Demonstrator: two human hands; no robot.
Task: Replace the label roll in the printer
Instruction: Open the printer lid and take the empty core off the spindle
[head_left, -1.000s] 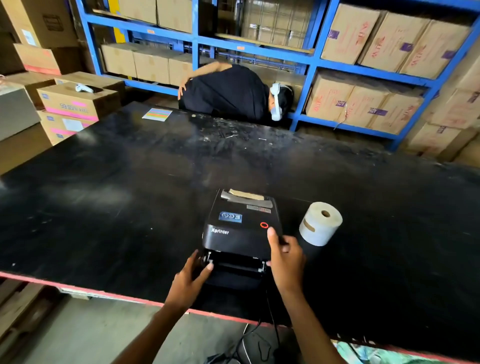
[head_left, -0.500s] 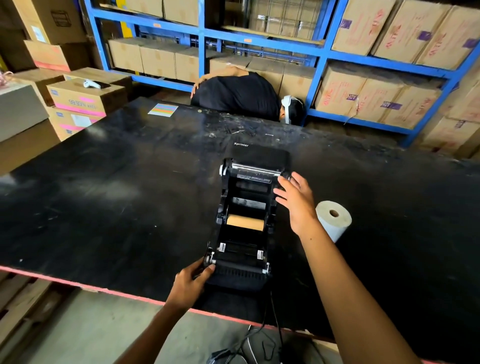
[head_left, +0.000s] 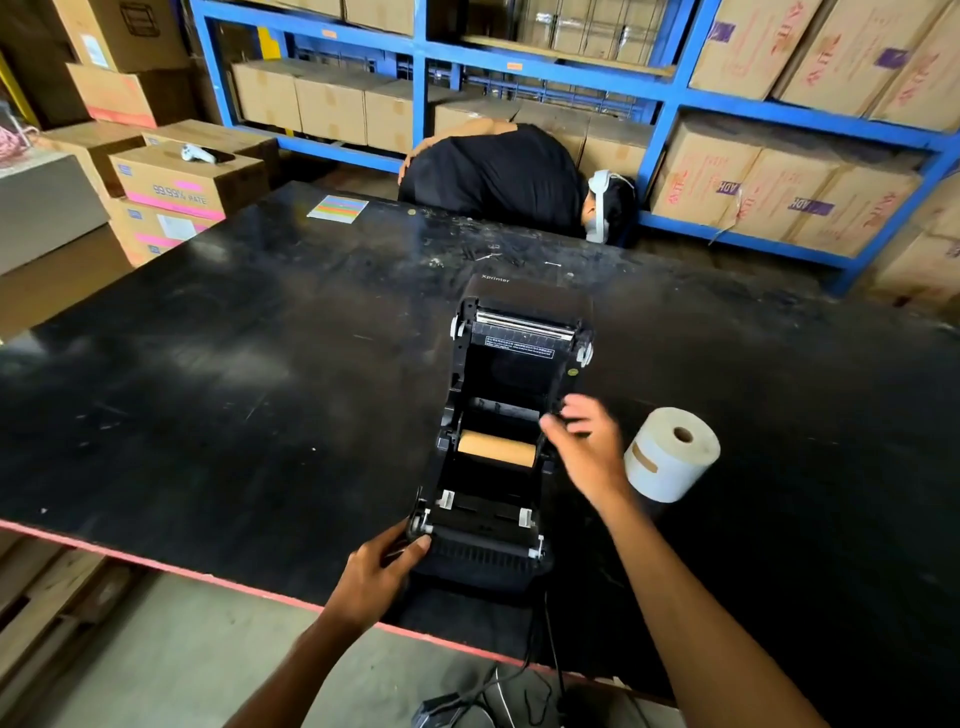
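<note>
A black label printer (head_left: 498, 551) stands near the front edge of the black table (head_left: 208, 374), its lid (head_left: 524, 332) swung up and back. Inside the bay lies a bare brown cardboard core (head_left: 496, 448) between the holders. My left hand (head_left: 376, 577) grips the printer's front left corner. My right hand (head_left: 587, 447) hovers blurred over the bay's right side, fingers apart, holding nothing. A full white label roll (head_left: 670, 454) lies on its side on the table just right of the printer.
A person in black (head_left: 498, 176) bends down behind the table's far edge. A coloured card (head_left: 337, 209) lies at the far left of the table. Cardboard boxes (head_left: 187, 182) stack on the left, blue shelving (head_left: 670, 98) behind. Cables (head_left: 540, 675) hang below the front edge.
The printer lid went from closed to fully open. My right hand left the lid and came back down toward the bay. My left hand stayed at the front left corner.
</note>
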